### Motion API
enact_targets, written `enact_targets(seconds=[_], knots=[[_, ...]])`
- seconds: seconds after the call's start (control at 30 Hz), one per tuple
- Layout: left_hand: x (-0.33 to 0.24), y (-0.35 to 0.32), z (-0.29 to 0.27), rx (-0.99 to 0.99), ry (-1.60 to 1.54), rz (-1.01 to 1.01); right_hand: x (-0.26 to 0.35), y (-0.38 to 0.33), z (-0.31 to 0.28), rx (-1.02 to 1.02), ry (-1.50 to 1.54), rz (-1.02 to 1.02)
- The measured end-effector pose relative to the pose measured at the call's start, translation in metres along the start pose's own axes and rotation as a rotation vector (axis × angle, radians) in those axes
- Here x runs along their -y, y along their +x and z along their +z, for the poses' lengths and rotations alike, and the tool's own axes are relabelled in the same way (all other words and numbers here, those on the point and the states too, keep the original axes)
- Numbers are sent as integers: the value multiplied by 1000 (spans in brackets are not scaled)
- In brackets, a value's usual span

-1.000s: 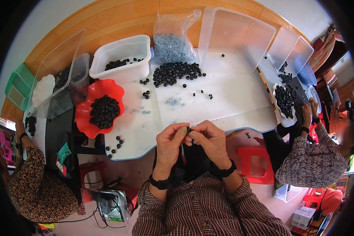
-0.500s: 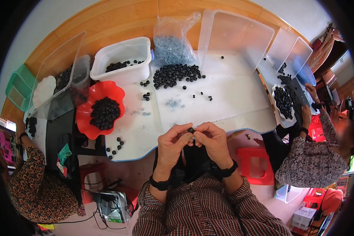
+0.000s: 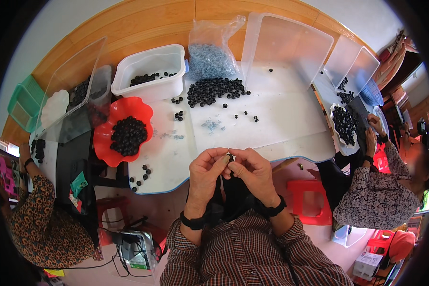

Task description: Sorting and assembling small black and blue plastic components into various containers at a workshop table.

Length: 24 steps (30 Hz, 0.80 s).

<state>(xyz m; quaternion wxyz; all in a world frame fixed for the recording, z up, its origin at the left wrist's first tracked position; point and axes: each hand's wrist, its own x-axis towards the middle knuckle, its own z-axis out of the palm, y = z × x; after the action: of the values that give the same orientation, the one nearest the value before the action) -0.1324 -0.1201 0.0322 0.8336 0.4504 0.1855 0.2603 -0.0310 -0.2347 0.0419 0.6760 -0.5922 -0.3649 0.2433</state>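
Observation:
Just beyond the table's near edge, my left hand (image 3: 206,174) and my right hand (image 3: 253,172) meet with their fingertips together. Between them they pinch a small black round part (image 3: 230,158), mostly covered by the thumbs and fingers. Both hands are closed on it. Farther back on the white table lies a heap of similar black parts (image 3: 214,91), with a few strays in front. A scatter of tiny clear bluish pieces (image 3: 212,125) lies between the heap and my hands. To the left, a red scalloped bowl (image 3: 100,138) holds many black parts.
Behind the heap stand a clear bag of bluish pieces (image 3: 212,61) and a white tub (image 3: 174,86). A translucent bin (image 3: 288,47) rests on its side at the back. Co-workers sit at left (image 3: 47,224) and right (image 3: 372,195). A red stool (image 3: 310,217) stands right.
My fingers have closed further over the black part, so less of it shows. Both hands have shifted very slightly. The right co-worker's hand has moved down from the blue basket.

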Motion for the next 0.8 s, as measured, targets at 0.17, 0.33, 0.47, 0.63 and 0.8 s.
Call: enact_targets(seconds=[0.17,0.33,0.47,0.63,0.8], knots=[[-7,-1,3,-4,-13,3,3,2,-3,12,-133,-62],[-8,0,1,24,-20,-26,8,6,-5,72,-264,-125],[-6,1,-5,76,-20,-44,14,7,-6,77,-293,-120],[-8,0,-9,275,3,40,17,6,-8,64,-339,-129],[-6,3,-7,272,86,113,16,3,-7,79,-260,-83]])
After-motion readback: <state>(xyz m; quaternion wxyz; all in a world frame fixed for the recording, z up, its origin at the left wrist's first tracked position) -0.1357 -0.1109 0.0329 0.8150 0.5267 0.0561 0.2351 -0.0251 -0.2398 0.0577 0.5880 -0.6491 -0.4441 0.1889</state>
